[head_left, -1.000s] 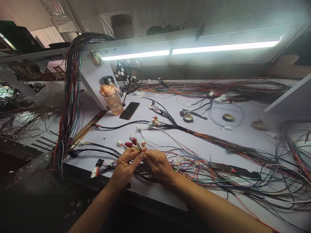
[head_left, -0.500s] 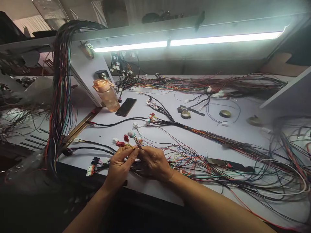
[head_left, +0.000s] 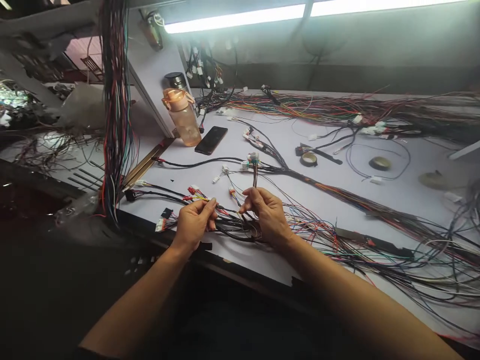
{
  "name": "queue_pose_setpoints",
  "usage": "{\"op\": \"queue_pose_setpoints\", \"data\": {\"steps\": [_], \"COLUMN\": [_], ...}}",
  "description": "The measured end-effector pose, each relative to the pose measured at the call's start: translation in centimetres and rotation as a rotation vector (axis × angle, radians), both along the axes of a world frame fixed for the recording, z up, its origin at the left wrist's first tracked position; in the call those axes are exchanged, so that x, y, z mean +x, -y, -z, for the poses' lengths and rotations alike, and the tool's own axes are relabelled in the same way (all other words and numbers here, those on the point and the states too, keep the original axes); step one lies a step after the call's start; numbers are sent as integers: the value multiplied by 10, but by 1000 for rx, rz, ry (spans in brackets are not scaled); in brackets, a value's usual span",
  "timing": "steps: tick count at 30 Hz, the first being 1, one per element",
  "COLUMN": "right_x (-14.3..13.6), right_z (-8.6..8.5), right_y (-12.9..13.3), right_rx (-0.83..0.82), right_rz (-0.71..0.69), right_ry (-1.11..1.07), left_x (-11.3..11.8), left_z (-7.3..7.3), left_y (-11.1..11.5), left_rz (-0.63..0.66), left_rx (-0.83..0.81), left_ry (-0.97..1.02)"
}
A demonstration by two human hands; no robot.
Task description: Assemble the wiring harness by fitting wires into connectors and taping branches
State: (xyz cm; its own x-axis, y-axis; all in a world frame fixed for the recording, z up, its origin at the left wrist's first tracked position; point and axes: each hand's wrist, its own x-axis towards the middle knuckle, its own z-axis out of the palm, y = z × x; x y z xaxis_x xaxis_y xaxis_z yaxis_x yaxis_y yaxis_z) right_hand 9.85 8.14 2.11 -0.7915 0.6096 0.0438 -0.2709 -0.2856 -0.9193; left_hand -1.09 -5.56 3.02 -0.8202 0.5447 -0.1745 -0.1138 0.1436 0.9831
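My left hand (head_left: 194,222) pinches a bundle of wires that ends in red connectors (head_left: 192,194) just beyond its fingers. To the right, my right hand (head_left: 267,214) is closed on a wire bundle (head_left: 255,176) that stands up from its fingers, topped by a white and green connector (head_left: 254,158). Between the hands lies a small white and orange connector (head_left: 232,192) on thin wires. Black-sleeved wires (head_left: 225,220) run under and behind both hands. Left of my left hand, a black connector (head_left: 167,213) and a white-orange connector (head_left: 161,225) rest near the table's edge.
A long wire harness (head_left: 322,185) crosses the white table. Beyond stand a bottle (head_left: 185,122) and a phone (head_left: 212,140). Tape rolls (head_left: 309,159) lie at the right, and a dark-handled knife (head_left: 382,244) rests on loose wires. A thick wire bundle (head_left: 115,100) hangs at the left.
My hands have moved apart. The red connectors stay with my left hand, and the white and green connector has gone right with my right hand. The view has tilted down and shifted left.
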Motion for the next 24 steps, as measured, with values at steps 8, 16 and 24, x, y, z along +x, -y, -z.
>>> {"op": "queue_pose_setpoints", "data": {"steps": [8,16,24], "right_x": [16,2,3], "right_z": [-20,3,-13], "right_y": [14,31,22], "right_rx": [455,1066,1140], "right_rz": [-108,-23,-200], "right_ry": [233,263,329], "left_x": [-3,13,8], "left_z": [-3,-2,8], "left_y": [17,26,7], "left_rz": [108,139,89], "left_rx": [-139,154,193], "left_ry": [44,-230,-169]}}
